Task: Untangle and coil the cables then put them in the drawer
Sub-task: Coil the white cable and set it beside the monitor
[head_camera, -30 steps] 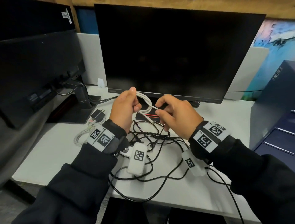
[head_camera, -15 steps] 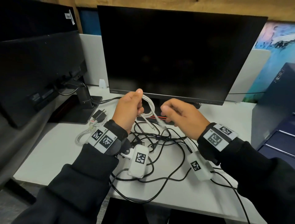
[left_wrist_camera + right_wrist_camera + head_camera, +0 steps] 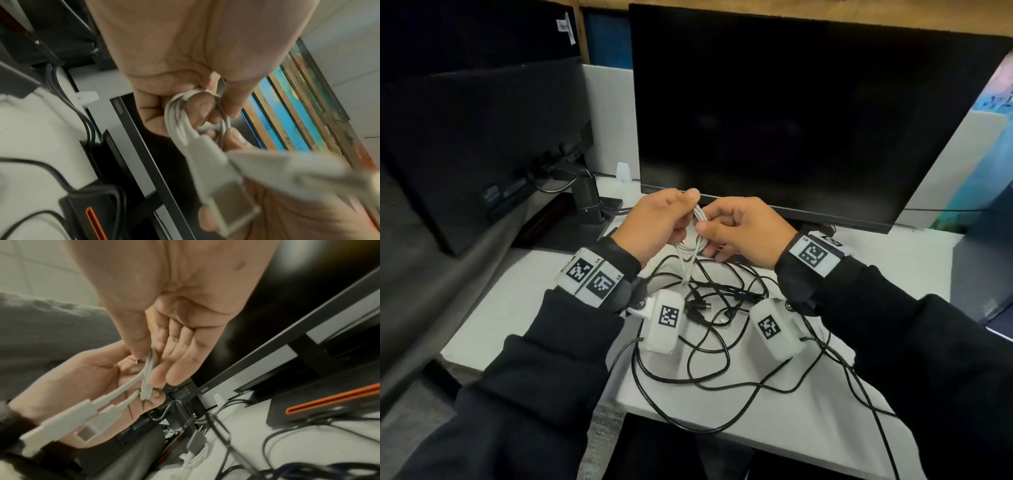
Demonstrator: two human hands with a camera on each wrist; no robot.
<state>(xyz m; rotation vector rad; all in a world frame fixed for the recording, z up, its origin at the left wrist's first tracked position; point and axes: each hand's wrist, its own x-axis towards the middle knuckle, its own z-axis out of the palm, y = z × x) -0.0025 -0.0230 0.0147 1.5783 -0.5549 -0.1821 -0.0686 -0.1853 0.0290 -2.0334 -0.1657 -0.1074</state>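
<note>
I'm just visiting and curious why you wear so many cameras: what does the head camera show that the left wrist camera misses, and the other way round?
Only the head view shows the tangle of black cables lying on the white desk, both sleeves and the right hand from above.

Only the left wrist view shows, close up, the left hand with its fingers curled through the loops, and the metal plug hanging below, blurred.

Both show the white cable coiled in small loops, held by both hands, and the dark monitor.

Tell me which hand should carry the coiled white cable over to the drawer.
Left, probably. The left hand already grips the white cable coil in its fist, while the right hand only pinches the loops with thumb and fingertips.
</note>
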